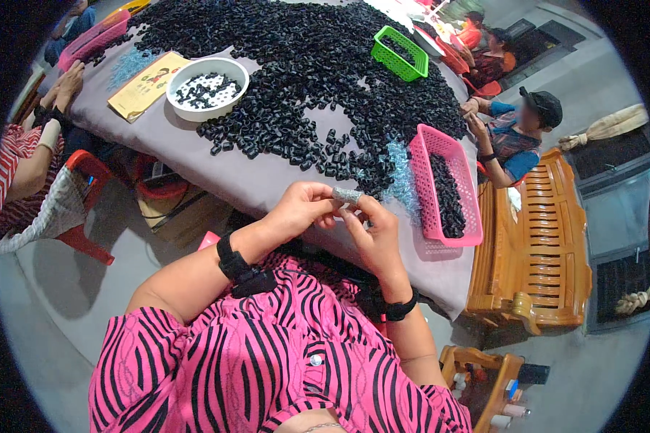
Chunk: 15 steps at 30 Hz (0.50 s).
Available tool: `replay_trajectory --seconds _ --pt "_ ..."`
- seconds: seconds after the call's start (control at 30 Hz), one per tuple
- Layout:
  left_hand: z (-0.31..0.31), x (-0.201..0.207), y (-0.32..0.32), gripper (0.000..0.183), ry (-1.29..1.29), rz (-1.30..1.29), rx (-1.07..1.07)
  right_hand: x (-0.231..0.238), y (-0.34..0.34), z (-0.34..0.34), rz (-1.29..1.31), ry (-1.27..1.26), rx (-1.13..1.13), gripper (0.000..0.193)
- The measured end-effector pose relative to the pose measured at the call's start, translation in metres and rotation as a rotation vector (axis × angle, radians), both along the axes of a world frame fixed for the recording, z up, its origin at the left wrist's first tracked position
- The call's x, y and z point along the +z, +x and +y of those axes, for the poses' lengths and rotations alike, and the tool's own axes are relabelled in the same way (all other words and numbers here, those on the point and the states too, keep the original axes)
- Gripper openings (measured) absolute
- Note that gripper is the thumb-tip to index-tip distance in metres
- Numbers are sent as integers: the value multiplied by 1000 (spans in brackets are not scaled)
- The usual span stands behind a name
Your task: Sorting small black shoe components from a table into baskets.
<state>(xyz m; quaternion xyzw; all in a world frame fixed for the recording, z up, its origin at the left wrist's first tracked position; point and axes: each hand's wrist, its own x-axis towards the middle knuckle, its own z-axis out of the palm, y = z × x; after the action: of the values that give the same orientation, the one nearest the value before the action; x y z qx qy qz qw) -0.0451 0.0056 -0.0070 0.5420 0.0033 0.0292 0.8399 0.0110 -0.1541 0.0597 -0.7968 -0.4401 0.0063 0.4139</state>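
Observation:
Just off the table's near edge, my left hand (307, 206) and my right hand (372, 229) meet with fingers bent in a pinch. Between their fingertips is a small grey, speckled piece (347, 195); its exact kind is too small to make out. A great spread of small black plastic parts (289, 123) covers the table beyond my hands. Right of them lies a strip of clear bluish plastic pieces (399, 177). Beside that strip stands a pink perforated basket (420, 191) with black parts inside.
A white round bowl (208, 113) with black parts stands left, by a yellow printed booklet (143, 88). Farther back is a green basket (420, 68). People sit around the table, one (520, 137) at right and one (29, 159) at left. A wooden bench (534, 245) stands right.

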Motion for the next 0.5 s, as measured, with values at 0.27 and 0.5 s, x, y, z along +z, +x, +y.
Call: replay_trajectory --seconds 0.27,0.5 --pt "0 2 -2 12 -15 -11 77 15 37 12 269 -45 29 18" --pt "-1 6 0 12 -13 20 20 17 112 17 15 -425 -188 25"
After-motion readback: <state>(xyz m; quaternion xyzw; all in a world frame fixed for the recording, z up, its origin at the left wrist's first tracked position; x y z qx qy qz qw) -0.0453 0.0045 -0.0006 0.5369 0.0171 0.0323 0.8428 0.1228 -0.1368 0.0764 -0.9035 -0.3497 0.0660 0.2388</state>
